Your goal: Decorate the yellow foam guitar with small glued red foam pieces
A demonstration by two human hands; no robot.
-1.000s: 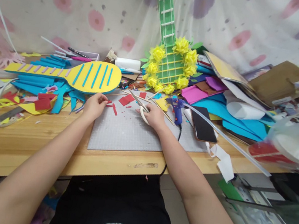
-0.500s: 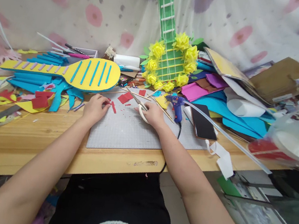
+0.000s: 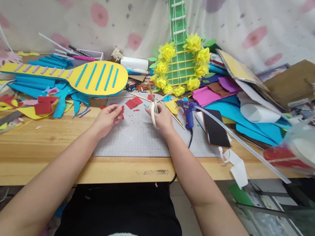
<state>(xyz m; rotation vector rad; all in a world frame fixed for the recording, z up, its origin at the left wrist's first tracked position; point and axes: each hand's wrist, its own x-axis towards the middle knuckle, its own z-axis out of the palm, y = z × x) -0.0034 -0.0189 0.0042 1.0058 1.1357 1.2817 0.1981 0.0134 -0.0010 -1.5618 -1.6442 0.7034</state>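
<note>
My left hand (image 3: pixel 109 118) is closed, with a small piece of red paper (image 3: pixel 122 112) pinched between thumb and fingers over the left side of the grey cutting mat (image 3: pixel 137 143). My right hand (image 3: pixel 162 118) is wrapped round the pale handles of a pair of scissors (image 3: pixel 153 114), whose blades point away from me. On the mat between and beyond the hands lie a red square (image 3: pixel 133 103) and several tiny red scraps. Farther left lies a yellow paddle-shaped piece (image 3: pixel 101 78) with blue and pink strips on it.
Right of my right hand stand a blue glue gun (image 3: pixel 188 113) and a phone (image 3: pixel 216 128). A green paper guitar (image 3: pixel 181 67) with yellow flowers leans at the back. Coloured sheets (image 3: pixel 249 114) pile up at the right, scraps (image 3: pixel 46 106) at the left.
My left hand has lifted slightly off the mat and turned, bringing the red piece up with it. The scissors have swung from pointing left to pointing away from me.
</note>
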